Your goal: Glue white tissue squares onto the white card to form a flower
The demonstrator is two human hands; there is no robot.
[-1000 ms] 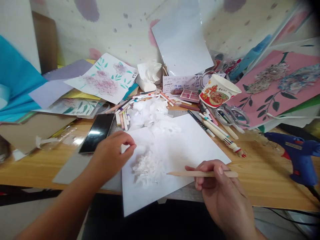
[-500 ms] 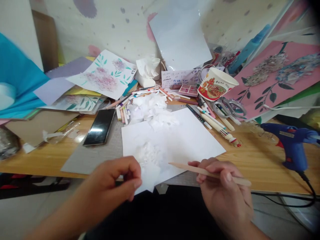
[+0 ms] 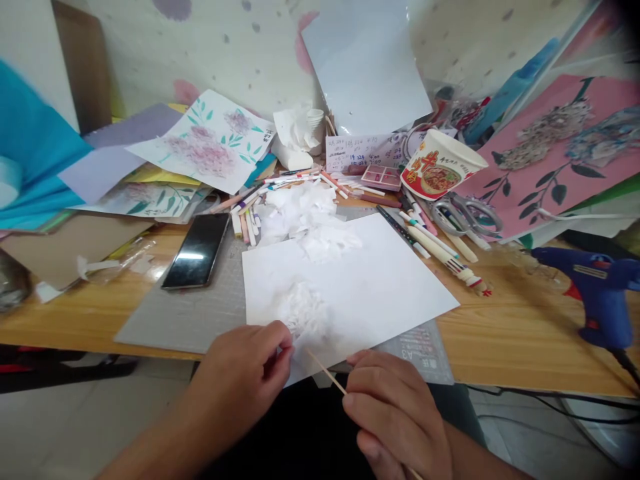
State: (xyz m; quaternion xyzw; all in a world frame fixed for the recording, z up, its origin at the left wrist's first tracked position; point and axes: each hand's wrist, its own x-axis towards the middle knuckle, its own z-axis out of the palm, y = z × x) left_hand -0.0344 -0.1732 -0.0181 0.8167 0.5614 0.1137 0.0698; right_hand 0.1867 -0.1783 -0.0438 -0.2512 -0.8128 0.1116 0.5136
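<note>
My left hand (image 3: 257, 373) is closed in a pinch at the lower left of a large white paper sheet (image 3: 390, 280). Between its fingertips seems to be a thin piece of white paper (image 3: 301, 350), hard to make out against the sheet. My right hand (image 3: 400, 413) grips a slim, pointed wooden stick (image 3: 327, 373), whose tip reaches to the paper piece beside my left fingers. Just beyond the fingers, a ruffled cluster of white paper bits (image 3: 303, 307) lies on the sheet. More loose white scraps (image 3: 320, 227) are heaped at its far edge.
A grey cutting mat (image 3: 160, 320) lies under the sheet, with a phone (image 3: 197, 252) at left. Pens and scissors (image 3: 467, 215) lie at right, near a paper cup (image 3: 440, 167). A blue glue gun (image 3: 595, 287) with its cable stands far right. Flower pictures (image 3: 210, 143) lean behind.
My right hand has moved left and turned, bringing the stick's tip to my left fingers. My left hand has shifted slightly. The view has moved a little.
</note>
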